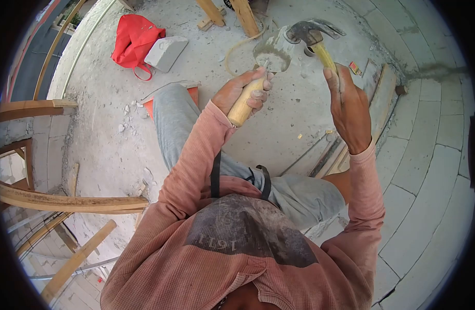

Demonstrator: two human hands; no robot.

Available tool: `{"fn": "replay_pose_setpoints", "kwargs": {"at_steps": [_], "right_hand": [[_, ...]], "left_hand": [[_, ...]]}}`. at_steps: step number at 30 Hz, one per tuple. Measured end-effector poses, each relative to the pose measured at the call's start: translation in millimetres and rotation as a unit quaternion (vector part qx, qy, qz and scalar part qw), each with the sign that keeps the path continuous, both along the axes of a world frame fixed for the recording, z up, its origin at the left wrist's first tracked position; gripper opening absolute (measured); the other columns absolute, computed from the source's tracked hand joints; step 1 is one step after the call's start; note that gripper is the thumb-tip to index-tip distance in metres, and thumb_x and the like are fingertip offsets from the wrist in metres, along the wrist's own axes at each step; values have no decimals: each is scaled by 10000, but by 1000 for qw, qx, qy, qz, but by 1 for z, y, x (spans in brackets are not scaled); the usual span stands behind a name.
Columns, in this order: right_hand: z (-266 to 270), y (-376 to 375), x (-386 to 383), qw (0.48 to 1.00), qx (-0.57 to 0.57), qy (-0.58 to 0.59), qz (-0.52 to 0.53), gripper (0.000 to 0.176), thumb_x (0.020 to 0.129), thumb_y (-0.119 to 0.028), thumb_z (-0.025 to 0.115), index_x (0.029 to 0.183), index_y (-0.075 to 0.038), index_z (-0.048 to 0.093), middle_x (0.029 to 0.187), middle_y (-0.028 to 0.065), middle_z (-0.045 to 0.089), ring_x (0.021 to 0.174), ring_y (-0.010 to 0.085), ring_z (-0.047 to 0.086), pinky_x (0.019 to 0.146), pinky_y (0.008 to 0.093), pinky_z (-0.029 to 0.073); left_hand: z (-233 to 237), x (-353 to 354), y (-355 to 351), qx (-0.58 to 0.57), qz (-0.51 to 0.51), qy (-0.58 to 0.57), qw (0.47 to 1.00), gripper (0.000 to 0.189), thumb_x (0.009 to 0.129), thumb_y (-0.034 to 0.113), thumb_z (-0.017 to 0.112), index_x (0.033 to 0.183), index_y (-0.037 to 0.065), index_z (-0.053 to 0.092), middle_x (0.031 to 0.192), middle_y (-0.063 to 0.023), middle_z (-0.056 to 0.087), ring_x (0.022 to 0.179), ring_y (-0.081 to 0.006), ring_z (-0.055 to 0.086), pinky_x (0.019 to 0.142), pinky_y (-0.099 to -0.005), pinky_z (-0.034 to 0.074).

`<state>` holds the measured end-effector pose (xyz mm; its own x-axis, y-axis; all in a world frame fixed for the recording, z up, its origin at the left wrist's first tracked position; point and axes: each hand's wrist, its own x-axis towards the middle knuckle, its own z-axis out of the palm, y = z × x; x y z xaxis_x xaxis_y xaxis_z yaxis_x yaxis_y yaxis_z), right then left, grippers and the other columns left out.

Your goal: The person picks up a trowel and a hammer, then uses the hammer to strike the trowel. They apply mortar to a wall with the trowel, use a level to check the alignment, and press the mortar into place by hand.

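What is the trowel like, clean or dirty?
Dirty: the trowel held in the left hand has rough grey mortar caked across its blade.

Pink ribbed long-sleeved shirt (160,258) (faded grey print), dusty grey trousers (179,120)

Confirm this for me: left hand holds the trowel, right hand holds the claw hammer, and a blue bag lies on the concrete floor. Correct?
Not quite. The head view shows the bag is red, not blue. The rest stands: the left hand holds the trowel, the right hand the claw hammer.
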<state>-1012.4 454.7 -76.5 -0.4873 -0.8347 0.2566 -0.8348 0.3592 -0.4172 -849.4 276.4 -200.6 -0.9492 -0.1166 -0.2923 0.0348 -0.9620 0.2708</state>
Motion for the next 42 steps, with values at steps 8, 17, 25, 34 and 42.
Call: {"fn": "replay_pose_setpoints", "kwargs": {"at_steps": [8,17,25,34,42], "right_hand": [[-50,-4,18,996,52,57,33,211,1063,-255,574,1095,-49,550,642,201,632,545,415,624,514,495,488],[28,-13,2,997,-41,57,7,270,1084,-299,548,1136,-38,588,656,146,613,513,309,559,509,392,451],[-62,-16,4,990,130,28,51,279,1068,-309,547,1051,-38,478,614,232,616,566,477,624,478,548,453],[-41,15,-3,987,-95,-37,-121,370,1088,-392,525,1137,-32,593,600,175,566,514,355,588,503,415,409],[-148,75,-20,825,-158,-427,-335,391,1032,-466,595,993,-78,576,601,-40,414,438,80,406,401,295,365]], "left_hand": [[12,2,3,-18,23,-11,1000,286,1031,273,637,1143,31,534,883,-51,583,612,-72,532,431,-184,443],[4,0,4,9,22,3,1000,303,1020,266,657,1152,27,524,888,-60,592,611,-72,530,438,-173,455],[17,0,12,-14,37,-35,999,301,1018,272,659,1146,37,520,888,-67,599,599,-73,530,436,-184,448],[5,2,6,-17,31,-37,999,275,1027,264,642,1146,44,529,922,-74,602,618,-91,544,445,-185,457],[17,-1,19,-148,19,-62,987,328,1027,289,642,1193,18,560,934,-76,599,677,-111,584,493,-216,494]]}}
